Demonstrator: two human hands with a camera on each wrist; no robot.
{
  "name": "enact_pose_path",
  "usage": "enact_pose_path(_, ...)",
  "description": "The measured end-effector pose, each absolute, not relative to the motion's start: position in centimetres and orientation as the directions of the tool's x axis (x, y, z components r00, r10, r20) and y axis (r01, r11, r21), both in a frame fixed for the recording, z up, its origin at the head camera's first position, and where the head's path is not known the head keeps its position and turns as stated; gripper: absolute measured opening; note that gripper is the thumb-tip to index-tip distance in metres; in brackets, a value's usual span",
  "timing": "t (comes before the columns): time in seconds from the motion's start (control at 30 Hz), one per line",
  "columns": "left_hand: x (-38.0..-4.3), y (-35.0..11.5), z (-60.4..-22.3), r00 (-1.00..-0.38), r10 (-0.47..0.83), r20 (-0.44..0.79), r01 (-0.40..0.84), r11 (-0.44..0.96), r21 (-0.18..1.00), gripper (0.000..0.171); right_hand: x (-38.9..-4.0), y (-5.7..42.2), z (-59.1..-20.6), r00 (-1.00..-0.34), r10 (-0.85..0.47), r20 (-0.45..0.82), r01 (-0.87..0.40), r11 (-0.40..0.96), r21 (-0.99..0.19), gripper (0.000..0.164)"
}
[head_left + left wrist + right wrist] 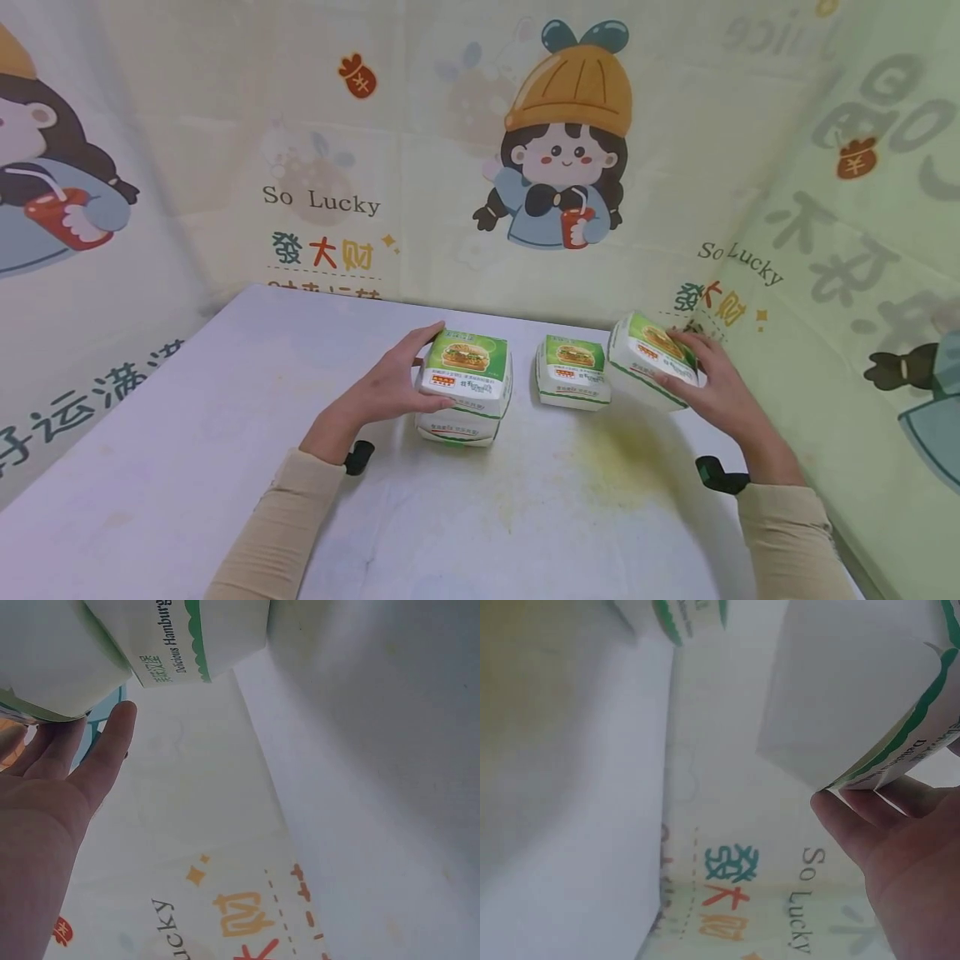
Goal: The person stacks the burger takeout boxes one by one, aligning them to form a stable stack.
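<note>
My left hand grips a white-and-green burger box with a hamburger picture on its lid, thumb at the near side and fingers at the far side. That box sits on top of a second burger box, whose "Delicious Hamburger" side shows in the left wrist view. Over at the right, my right hand holds another burger box, tilted and raised above the table. Its plain underside faces the right wrist camera. Between the hands, one more burger box stands upright on the table.
The white table bears a yellowish stain below the raised box. A printed cloth with cartoon figures hangs close behind the table's back edge. More of that cloth closes off the right side.
</note>
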State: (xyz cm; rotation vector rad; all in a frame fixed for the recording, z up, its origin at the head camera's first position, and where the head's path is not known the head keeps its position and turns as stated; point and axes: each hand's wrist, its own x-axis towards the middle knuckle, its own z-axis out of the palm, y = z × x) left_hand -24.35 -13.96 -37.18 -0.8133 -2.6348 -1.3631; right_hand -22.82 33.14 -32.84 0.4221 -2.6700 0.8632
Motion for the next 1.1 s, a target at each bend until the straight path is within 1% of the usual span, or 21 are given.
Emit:
enact_pose_path(0.47, -24.2, -14.0, -36.8, -0.873, 0.391, 0.290, 0.455, 0.446, 0.771, 0.112, -22.6, 31.0, -31.6, -0.889, -0.210, 0.408, -0.411, 0.758, -0.505, 0.068)
enact_pose_path(0.73, -24.2, -13.9, -37.0, -0.877, 0.396, 0.274, 0.451, 0.476, 0.755, 0.113, -22.5, 29.9, -31.0, -0.890, -0.210, 0.404, -0.409, 0.758, -0.508, 0.067)
enact_pose_path(1.1, -24.1, -14.0, -36.9, -0.882, 0.402, 0.246, 0.433, 0.484, 0.760, 0.113, -22.7, 28.2, -30.7, -0.869, -0.248, 0.428, -0.449, 0.759, -0.473, 0.067)
